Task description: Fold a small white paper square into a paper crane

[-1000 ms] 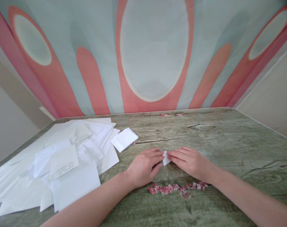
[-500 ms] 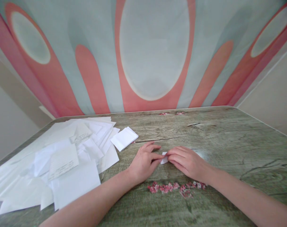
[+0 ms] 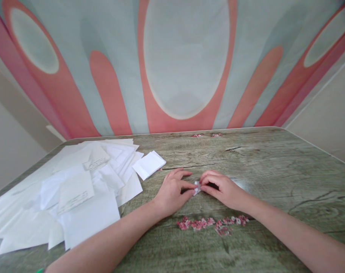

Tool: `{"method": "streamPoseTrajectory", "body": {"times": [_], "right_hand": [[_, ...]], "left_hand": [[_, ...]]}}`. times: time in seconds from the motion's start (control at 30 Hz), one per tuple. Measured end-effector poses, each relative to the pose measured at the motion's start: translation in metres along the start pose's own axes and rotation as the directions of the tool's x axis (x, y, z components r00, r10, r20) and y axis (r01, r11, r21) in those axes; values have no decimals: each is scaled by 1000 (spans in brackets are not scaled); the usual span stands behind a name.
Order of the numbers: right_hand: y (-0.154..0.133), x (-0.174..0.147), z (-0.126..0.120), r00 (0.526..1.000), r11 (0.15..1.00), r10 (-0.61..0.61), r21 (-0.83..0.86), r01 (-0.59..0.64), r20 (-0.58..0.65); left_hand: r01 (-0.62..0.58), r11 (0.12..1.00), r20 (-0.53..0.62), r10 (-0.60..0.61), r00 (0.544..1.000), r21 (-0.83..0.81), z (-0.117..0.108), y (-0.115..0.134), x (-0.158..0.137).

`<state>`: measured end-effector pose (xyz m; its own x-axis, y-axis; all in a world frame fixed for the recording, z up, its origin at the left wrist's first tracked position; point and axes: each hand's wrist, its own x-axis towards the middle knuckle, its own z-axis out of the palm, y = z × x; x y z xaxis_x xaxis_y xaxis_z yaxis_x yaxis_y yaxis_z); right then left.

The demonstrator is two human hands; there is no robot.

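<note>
A small folded piece of white paper (image 3: 197, 185) lies on the table between my two hands. My left hand (image 3: 174, 191) grips its left edge between thumb and index finger, the other fingers stretched above. From the other side, the fingertips of my right hand (image 3: 222, 191) pinch the paper's right edge, with a gap between the curled fingers and the thumb. My fingertips cover part of the paper, so its exact folds are hard to make out.
A large spread of loose white sheets (image 3: 87, 223) covers the table's left side. A small stack of folded white paper (image 3: 149, 165) sits beside it, beyond my left hand. The wood-grain table (image 3: 275, 170) with printed pink flowers meets a patterned wall covering (image 3: 186, 127) at the back.
My right hand has changed its grip, its fingers now more curled and lifted off the paper, uncovering a bit more of it. My left hand stays nearly in place.
</note>
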<state>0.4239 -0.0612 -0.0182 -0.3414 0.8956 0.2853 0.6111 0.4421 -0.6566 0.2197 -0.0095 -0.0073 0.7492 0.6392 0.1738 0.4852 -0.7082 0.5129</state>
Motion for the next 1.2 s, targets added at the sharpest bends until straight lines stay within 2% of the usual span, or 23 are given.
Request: {"method": "streamPoseTrajectory", "body": {"times": [0.53,1.2], "right_hand": [[1,2,3,998,997,56,-42,-57,-25],[-2,4,6,997,996,58,-61,-62,-60]], "left_hand": [[0,1000,-11,0,1000,-8,-1,2,0],[83,997,-43,-83,996,-5,2,9,0]]}}
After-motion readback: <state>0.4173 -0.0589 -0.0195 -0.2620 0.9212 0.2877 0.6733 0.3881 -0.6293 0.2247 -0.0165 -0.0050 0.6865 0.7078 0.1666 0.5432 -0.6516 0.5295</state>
